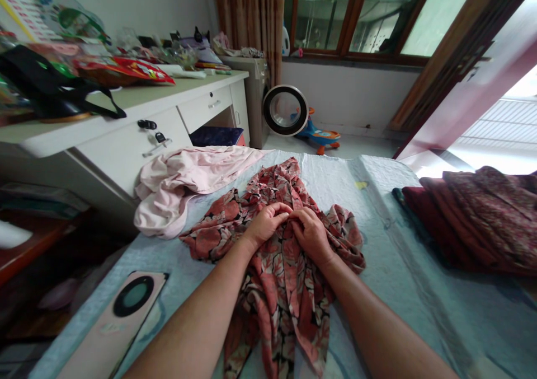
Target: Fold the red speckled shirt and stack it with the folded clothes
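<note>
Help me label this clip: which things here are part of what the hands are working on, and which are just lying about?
In hand:
left hand and right hand, both gripping the red floral garment on the bed.

Lying about:
pink garment; dark red folded clothes; phone; black bag on the desk; round fan; toy ride-on car.

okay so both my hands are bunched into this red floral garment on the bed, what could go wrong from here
1. The phone lies near the bed's edge beside the floral garment; tugging the cloth could nudge it off.
2. The left hand and right hand grip crumpled folds, so creases may set.
3. The pink garment overhangs the edge and might slide.
</note>
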Motion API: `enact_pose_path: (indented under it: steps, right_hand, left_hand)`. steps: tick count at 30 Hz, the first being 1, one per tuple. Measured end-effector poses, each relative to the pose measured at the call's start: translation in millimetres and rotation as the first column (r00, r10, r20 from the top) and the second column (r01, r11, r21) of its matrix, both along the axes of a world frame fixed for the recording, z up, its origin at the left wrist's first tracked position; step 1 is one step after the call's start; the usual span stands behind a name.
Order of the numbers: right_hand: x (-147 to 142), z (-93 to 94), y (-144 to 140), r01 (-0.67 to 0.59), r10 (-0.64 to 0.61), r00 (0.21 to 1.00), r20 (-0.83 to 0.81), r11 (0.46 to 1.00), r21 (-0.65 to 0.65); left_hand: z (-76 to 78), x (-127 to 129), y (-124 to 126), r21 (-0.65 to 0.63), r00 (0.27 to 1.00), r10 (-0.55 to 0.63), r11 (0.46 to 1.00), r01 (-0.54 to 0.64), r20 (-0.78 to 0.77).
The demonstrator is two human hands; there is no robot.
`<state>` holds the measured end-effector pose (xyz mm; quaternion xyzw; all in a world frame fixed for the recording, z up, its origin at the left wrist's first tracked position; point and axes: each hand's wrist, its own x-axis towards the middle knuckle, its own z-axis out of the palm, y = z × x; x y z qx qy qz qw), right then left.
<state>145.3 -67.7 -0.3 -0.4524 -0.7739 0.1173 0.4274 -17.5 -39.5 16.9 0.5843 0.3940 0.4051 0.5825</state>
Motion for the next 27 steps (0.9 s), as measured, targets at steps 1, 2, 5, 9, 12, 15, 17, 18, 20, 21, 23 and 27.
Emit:
enact_pose_path:
  steps: [1,2,5,9,12,15,17,18,20,21,23,27]
  right_hand:
    - [0.2,-0.2,0.2,0.005,-0.005,1.000,-0.004,1.000,-0.004]
    - [0.4,-0.5,0.3,0.011,-0.011,1.000,-0.008,1.000,-0.008]
    - [0.2,-1.3,0.7,0.015,-0.016,1.000,-0.009,1.000,-0.012]
    - [-0.6,-2.0,1.0,0.019,-0.019,1.000,0.009,1.000,-0.016]
    - [-0.8,-1.9,1.3,0.016,-0.015,1.000,0.010,0.999,-0.032]
    - [-0.6,-1.4,1.5,0.004,-0.004,1.000,-0.002,0.999,-0.045]
    - [-0.5,-1.3,1.7,-0.002,0.002,1.000,-0.002,0.999,-0.045]
    - [-0.5,-1.3,1.9,-0.004,0.004,1.000,0.001,0.999,-0.044]
    - [-0.5,-1.7,2.3,-0.006,0.006,1.000,0.004,0.999,-0.043]
    - [-0.6,-2.0,2.5,-0.005,0.005,1.000,0.001,0.999,-0.043]
    - [-0.6,-2.7,3.1,0.000,-0.001,1.000,-0.007,0.999,-0.041]
    - [-0.4,-2.0,3.6,0.035,-0.036,0.999,-0.029,0.998,-0.044]
  left_hand:
    - [-0.6,0.5,0.0,0.019,0.999,0.005,1.000,-0.005,-0.033]
    - [-1.3,0.9,0.0,0.037,0.998,0.011,0.999,-0.009,-0.061]
    - [-3.0,1.8,-0.1,0.061,0.995,0.024,0.998,-0.018,-0.099]
    - [-4.0,2.4,-0.2,0.039,0.994,0.046,0.998,-0.042,-0.100]
    - [-4.1,2.5,-0.1,0.007,0.995,0.064,0.998,-0.064,-0.079]
    - [-4.8,1.9,0.4,-0.008,0.994,0.090,0.996,-0.091,-0.063]
    - [-5.6,1.2,0.8,-0.008,0.991,0.119,0.993,-0.119,-0.058]
    - [-5.9,0.9,1.0,-0.006,0.990,0.130,0.991,-0.130,-0.056]
    - [-5.8,0.6,1.0,0.009,0.990,0.133,0.991,-0.133,-0.053]
    - [-5.3,0.6,0.8,0.019,0.991,0.126,0.992,-0.125,-0.054]
    - [-4.0,0.9,0.0,0.033,0.993,0.105,0.994,-0.103,-0.058]
    - [-2.6,1.4,-1.4,0.017,0.995,0.072,0.997,-0.071,-0.075]
